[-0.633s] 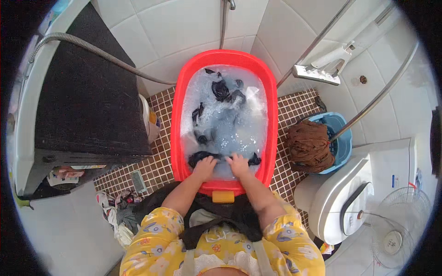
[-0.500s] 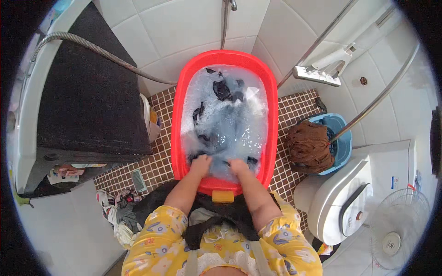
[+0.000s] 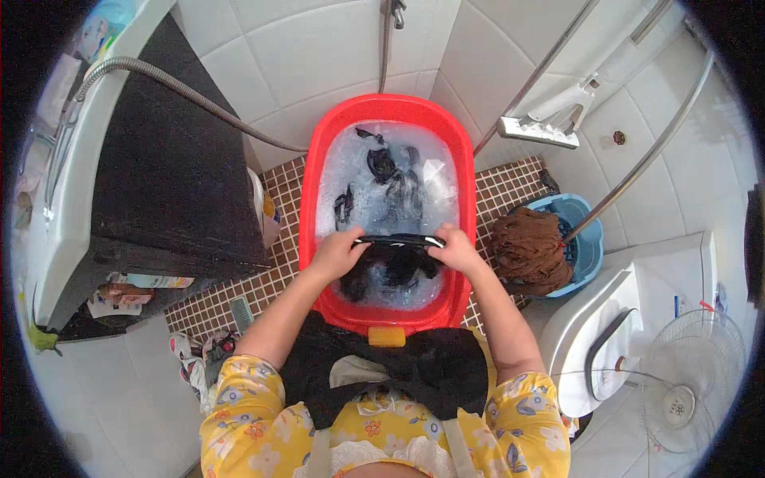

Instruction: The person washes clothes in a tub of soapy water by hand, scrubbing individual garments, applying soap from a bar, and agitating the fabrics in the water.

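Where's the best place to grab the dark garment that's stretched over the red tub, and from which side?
Grip the dark garment along its taut upper edge, coming from above at the tub's near end. The left hand and right hand already pinch its two ends, so that edge sits raised above the soapy water in the red tub; the rest hangs sodden below.

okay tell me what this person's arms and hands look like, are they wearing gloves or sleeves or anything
No gloves: the left hand and right hand are bare, and so are both forearms. The short yellow sleeves carry a flower print in blue and orange and end around the elbows. No watch, ring or bracelet shows in the head view.
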The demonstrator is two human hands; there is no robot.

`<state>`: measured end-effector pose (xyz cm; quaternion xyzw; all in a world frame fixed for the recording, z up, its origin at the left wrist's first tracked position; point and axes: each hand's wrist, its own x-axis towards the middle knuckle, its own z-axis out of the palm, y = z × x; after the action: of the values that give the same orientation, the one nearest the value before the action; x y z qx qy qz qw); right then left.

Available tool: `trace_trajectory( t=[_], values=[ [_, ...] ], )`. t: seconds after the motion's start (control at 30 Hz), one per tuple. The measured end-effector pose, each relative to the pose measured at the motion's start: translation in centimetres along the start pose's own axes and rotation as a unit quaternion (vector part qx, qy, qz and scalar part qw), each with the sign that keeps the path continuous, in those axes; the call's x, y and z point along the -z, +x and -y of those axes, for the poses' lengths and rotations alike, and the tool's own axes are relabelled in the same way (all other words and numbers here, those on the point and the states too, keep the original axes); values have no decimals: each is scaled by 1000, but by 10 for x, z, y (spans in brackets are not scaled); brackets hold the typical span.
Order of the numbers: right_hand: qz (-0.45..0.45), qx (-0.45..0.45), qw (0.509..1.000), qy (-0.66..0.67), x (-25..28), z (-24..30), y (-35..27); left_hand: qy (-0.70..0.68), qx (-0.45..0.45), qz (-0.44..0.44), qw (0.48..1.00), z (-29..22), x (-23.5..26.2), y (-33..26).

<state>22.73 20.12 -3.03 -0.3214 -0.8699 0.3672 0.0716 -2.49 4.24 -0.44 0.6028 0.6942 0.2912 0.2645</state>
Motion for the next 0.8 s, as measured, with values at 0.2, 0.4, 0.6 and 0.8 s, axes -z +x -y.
trace_trajectory(
  t=[0.2, 0.4, 0.6, 0.8],
  values=[
    [-249, 3, 949, -195, -39, 35, -12, -161, 56, -89, 981, -35, -13, -19],
    [-241, -48, 960, 135, -85, 31, -3, -195, 33, -32, 980, -55, 2, -27],
    [-240, 82, 955, 156, -140, 38, 2, -214, 36, 58, 974, -89, 35, -28],
    [-296, -179, 923, 166, -101, 13, 35, -202, 25, 36, 978, -90, 71, -46]
  ],
)
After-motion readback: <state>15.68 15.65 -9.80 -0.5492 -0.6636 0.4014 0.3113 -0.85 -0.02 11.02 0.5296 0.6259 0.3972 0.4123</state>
